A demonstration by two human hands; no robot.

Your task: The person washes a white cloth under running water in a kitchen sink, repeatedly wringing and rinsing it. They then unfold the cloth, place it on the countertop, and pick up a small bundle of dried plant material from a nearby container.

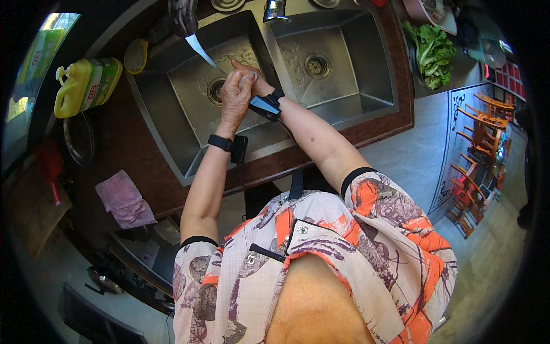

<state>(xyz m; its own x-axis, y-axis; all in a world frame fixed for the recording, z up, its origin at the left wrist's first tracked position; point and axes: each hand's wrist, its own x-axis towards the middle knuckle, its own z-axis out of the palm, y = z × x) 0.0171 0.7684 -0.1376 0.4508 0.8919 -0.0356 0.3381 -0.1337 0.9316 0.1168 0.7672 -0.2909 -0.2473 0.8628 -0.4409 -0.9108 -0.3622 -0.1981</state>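
My left hand [234, 95] and my right hand [261, 86] are pressed together over the left basin [184, 103] of a stainless steel double sink. The fingers of my left hand curl against the right, and its thumb lies on top. A small whitish patch [254, 75] shows between them; I cannot tell what it is, as the hands mostly hide it. From a dark faucet [184, 18], a narrow stream of water [201, 50] runs down to the hands. Beside my left hand is the basin's drain [215, 91].
The right basin [356, 64] has its own drain strainer [318, 66]. A yellow jug [73, 92] stands on the left, with a pink cloth [124, 200] nearer me. Leafy greens [432, 56] lie at the right. Wooden chairs [483, 116] stand farther off.
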